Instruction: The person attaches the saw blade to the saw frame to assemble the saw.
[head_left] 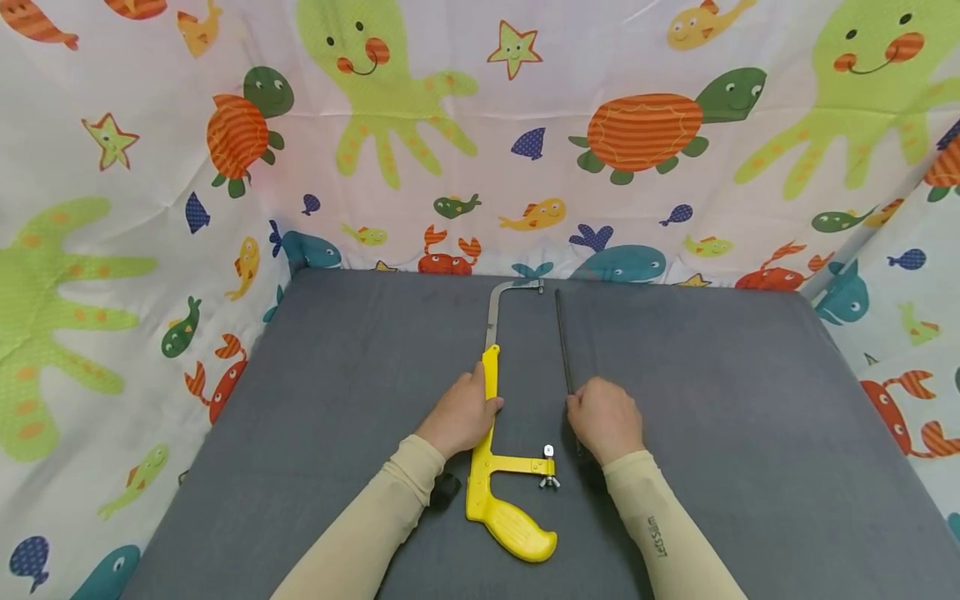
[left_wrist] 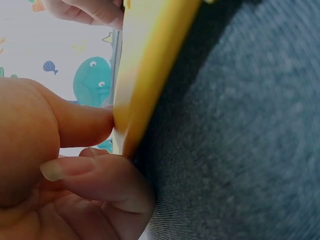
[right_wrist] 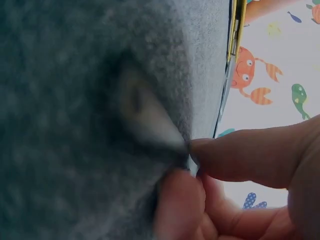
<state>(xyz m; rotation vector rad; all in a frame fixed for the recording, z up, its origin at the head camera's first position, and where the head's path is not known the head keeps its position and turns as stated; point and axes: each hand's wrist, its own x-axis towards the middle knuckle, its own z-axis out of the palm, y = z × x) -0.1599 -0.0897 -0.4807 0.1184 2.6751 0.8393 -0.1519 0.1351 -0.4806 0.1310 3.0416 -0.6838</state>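
A yellow hacksaw frame [head_left: 482, 471] lies on the grey table with its grey metal front arm pointing away and no blade fitted. My left hand [head_left: 460, 414] holds the frame's long bar between thumb and fingers, as the left wrist view also shows on the yellow bar [left_wrist: 152, 55]. To its right, a thin dark hacksaw blade [head_left: 563, 342] runs roughly parallel to the frame. My right hand [head_left: 606, 419] pinches the blade near its closer end; in the right wrist view that blade end [right_wrist: 150, 110] is blurred. A wing nut [head_left: 550, 482] sits on the frame's rear post.
The grey tabletop [head_left: 750, 417] extends to both sides of the hands. A white curtain [head_left: 465, 108] printed with sea animals hangs behind and at the sides. A small dark object [head_left: 446, 492] shows beside the left wrist.
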